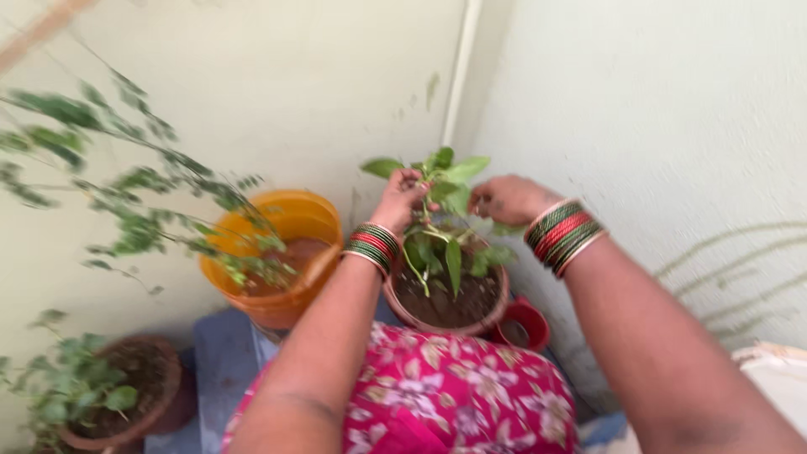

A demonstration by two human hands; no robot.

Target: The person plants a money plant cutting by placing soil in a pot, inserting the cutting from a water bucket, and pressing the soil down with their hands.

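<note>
A small green plant (445, 189) grows out of dark soil in a round clay pot (402, 309) in the corner of two pale walls. My left hand (402, 195) reaches in from the left, its fingers closed on the plant's upper stem and leaves. My right hand (508, 198) comes in from the right with fingers curled close to the same top leaves; motion blur hides whether it grips them. Both wrists carry red and green bangles. A pink flowered garment (454, 395) fills the lower middle.
An orange bucket (282, 252) with soil stands left of the pot, a thin leafy branch (134, 181) arching over it. A brown pot with a plant (118, 395) sits at lower left. A small red pot (525, 324) is right of the clay pot. A white pipe (461, 67) runs down the corner.
</note>
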